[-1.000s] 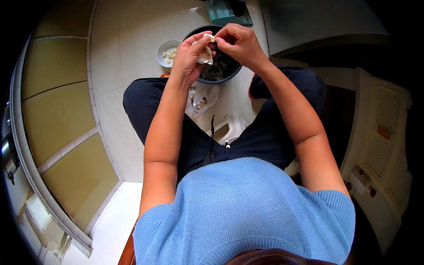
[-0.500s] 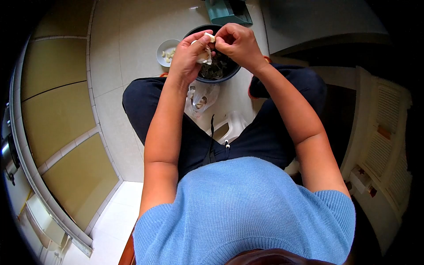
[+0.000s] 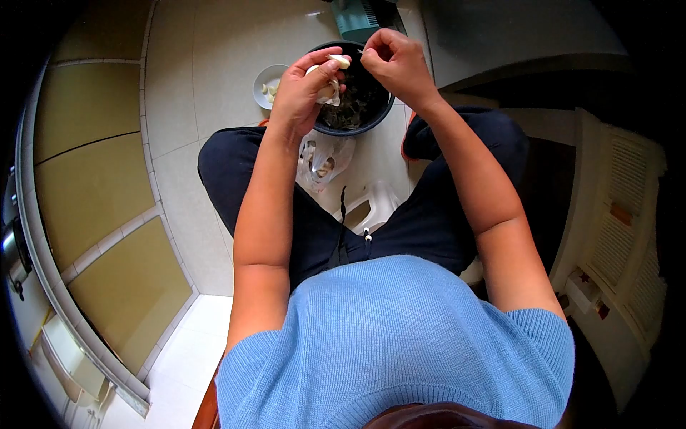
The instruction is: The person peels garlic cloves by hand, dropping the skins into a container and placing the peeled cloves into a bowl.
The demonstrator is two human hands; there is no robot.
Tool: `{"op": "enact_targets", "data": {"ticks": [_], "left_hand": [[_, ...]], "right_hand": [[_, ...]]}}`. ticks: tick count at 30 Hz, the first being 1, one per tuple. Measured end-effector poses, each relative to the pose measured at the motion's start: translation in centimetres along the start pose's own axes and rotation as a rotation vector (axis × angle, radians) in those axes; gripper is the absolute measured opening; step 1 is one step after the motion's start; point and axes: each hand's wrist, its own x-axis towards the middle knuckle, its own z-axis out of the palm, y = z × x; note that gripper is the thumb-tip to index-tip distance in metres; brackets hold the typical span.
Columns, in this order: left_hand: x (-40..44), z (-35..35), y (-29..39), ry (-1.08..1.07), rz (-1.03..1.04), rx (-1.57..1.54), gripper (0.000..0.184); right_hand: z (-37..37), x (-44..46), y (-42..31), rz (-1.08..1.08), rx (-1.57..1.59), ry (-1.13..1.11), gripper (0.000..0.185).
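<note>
My left hand [image 3: 296, 93] pinches a pale garlic clove [image 3: 341, 62] between thumb and fingers. Against its palm rests the rest of a garlic bulb [image 3: 329, 93] in papery white skin. To the right, my right hand [image 3: 400, 64] is closed in a pinch on a thin scrap of garlic skin [image 3: 361, 51], apart from the clove. Beneath both hands stands a dark bin [image 3: 386, 118] with loose skins inside. A white bowl [image 3: 260, 77] holding peeled cloves [image 3: 269, 92] sits left of the bin, partly hidden by my left hand.
A clear plastic bag [image 3: 330, 159] with contents lies on the tiled floor between my legs, near a white plastic stool [image 3: 384, 201]. Beyond the bin is a green dustpan [image 3: 352, 20]. Tan cabinet-like panels [image 3: 100, 171] line the left side.
My right hand has moved up and right, away from the clove, with a scrap of skin in its fingertips. More of the clove shows. The left hand has barely moved.
</note>
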Motion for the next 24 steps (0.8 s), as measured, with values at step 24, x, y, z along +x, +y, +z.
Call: {"op": "enact_targets", "data": {"ticks": [24], "left_hand": [[0.2, -0.6, 0.1, -0.010, 0.046, -0.016, 0.025]], "right_hand": [[0.5, -0.3, 0.2, 0.167, 0.214, -0.285, 0.012]]}}
